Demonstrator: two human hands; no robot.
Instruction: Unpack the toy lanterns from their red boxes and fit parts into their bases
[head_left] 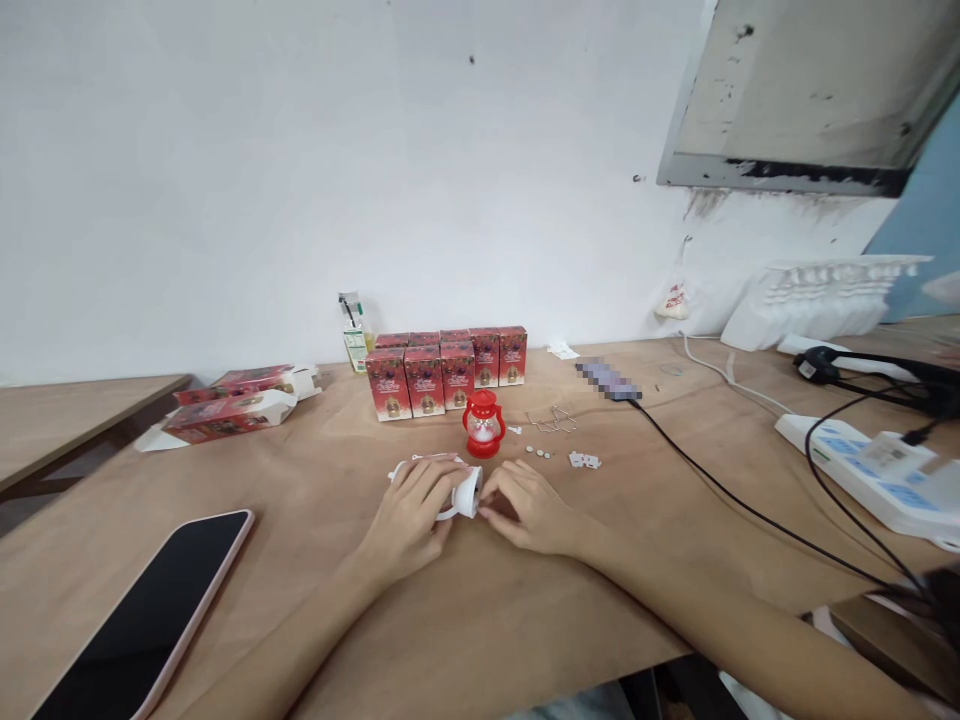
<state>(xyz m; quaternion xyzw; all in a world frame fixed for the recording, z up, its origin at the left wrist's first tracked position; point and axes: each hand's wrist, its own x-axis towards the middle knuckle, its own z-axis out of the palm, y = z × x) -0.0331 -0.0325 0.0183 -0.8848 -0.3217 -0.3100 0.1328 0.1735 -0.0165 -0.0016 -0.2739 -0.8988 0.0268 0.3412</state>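
Observation:
My left hand (417,505) is wrapped round a small white lantern-like object (465,492) lying on its side on the wooden table (480,610). My right hand (525,508) pinches at the object's open end, fingers pressed together; what they hold is hidden. Just behind the hands stands a small red lantern (483,424), upright. To its right lie several tiny round button cells (538,453), small white tabs (584,460) and thin wire pieces (551,420).
Red product boxes (446,372) stand in rows behind the lantern; flattened ones (232,400) lie at left. A phone in a pink case (146,615) lies front left. A black cable (750,515), a power strip (862,470) and white foam (817,298) are at right.

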